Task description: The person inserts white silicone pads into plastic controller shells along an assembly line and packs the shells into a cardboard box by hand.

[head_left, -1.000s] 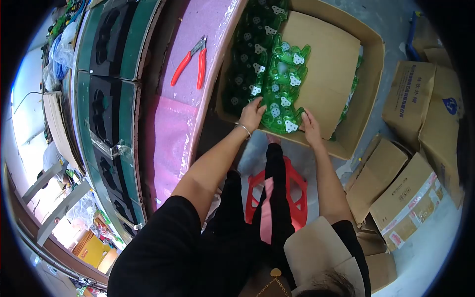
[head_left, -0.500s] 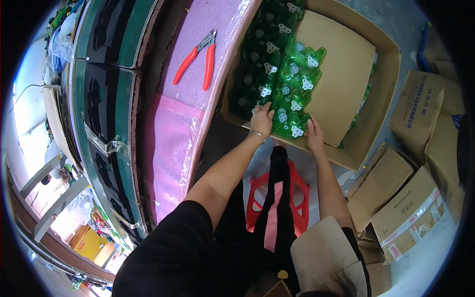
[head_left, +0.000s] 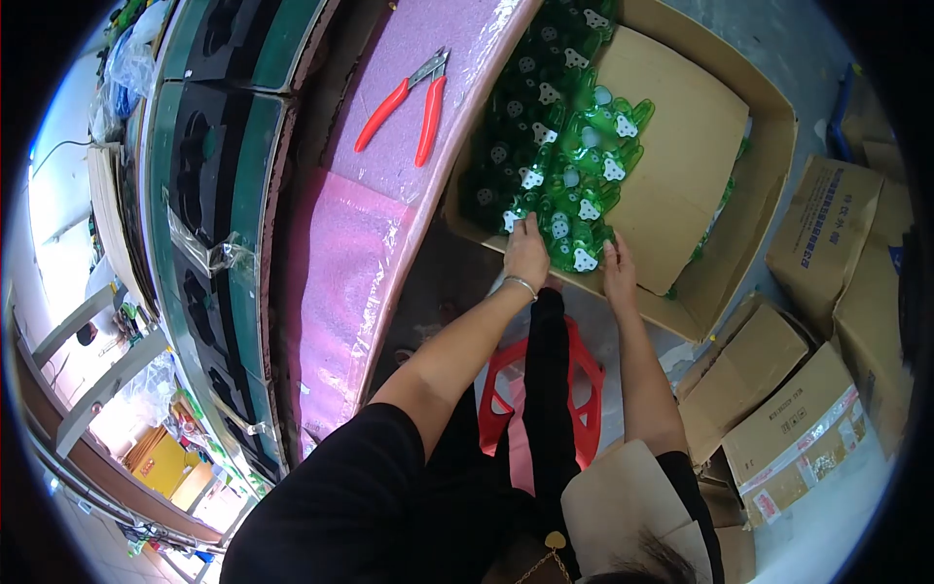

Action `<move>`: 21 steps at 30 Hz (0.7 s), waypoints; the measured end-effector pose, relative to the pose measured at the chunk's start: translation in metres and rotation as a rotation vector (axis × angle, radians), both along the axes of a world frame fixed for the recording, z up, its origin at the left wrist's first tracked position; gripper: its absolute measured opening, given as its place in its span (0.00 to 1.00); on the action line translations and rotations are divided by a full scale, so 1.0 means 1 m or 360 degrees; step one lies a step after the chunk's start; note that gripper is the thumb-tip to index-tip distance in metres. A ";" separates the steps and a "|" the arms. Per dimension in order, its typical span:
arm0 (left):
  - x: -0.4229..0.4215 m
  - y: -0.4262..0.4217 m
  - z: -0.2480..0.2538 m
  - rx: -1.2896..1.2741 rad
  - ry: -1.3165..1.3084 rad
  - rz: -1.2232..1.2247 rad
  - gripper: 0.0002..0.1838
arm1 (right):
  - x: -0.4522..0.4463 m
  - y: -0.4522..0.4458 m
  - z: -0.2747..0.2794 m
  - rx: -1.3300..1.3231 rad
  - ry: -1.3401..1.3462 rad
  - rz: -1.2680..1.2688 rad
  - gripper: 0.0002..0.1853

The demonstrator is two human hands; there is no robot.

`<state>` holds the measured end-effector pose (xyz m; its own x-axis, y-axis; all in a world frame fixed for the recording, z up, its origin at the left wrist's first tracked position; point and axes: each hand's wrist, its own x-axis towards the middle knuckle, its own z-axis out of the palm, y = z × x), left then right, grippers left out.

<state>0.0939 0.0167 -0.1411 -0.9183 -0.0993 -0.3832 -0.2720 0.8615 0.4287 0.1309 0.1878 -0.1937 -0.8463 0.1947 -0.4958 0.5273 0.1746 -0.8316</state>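
Rows of clear green plastic pieces with white and grey parts (head_left: 589,209) lie in an open cardboard box (head_left: 671,316). My left hand (head_left: 526,258) reaches over the near wall of the box, its fingers stretched out against the nearest green pieces. At the right end of the front row, my right hand (head_left: 620,271) has its fingers extended beside the last piece, the tips touching or very near it. Neither hand is seen wrapped round a piece, and some fingertips are hard to make out. A cardboard sheet (head_left: 671,146) lies in the box to the right of the pieces.
On the pink-covered bench (head_left: 350,263) left of the box lie red-handled nippers (head_left: 429,117). A green and black conveyor (head_left: 199,224) runs farther left. More cardboard boxes (head_left: 788,423) stand at the right. Under me is a red stool (head_left: 589,389).
My left hand has shifted slightly right and down, its fingers straighter. The right hand stays by the row's end. The view has turned a little, so the bench and box appear shifted right.
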 end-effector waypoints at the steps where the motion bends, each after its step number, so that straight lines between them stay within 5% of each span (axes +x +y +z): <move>1: 0.002 -0.002 0.003 -0.0009 -0.0024 -0.0003 0.22 | 0.002 0.001 -0.005 0.0032 0.0049 0.0036 0.24; 4: 0.006 -0.008 0.019 -0.0145 -0.0118 -0.0132 0.23 | 0.007 0.000 -0.008 0.0177 0.0212 0.0010 0.22; 10: 0.034 -0.027 0.048 0.0124 0.0228 -0.0211 0.23 | 0.015 0.002 0.000 0.0195 -0.0266 0.0368 0.19; 21: 0.091 -0.058 0.095 0.0442 0.0001 -0.0181 0.18 | 0.008 -0.003 -0.012 0.0373 -0.0403 0.0468 0.20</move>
<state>0.1853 -0.0411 -0.0462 -0.9178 0.1125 -0.3807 -0.1803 0.7362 0.6523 0.1387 0.1845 -0.2056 -0.7401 0.0958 -0.6657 0.6089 0.5156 -0.6028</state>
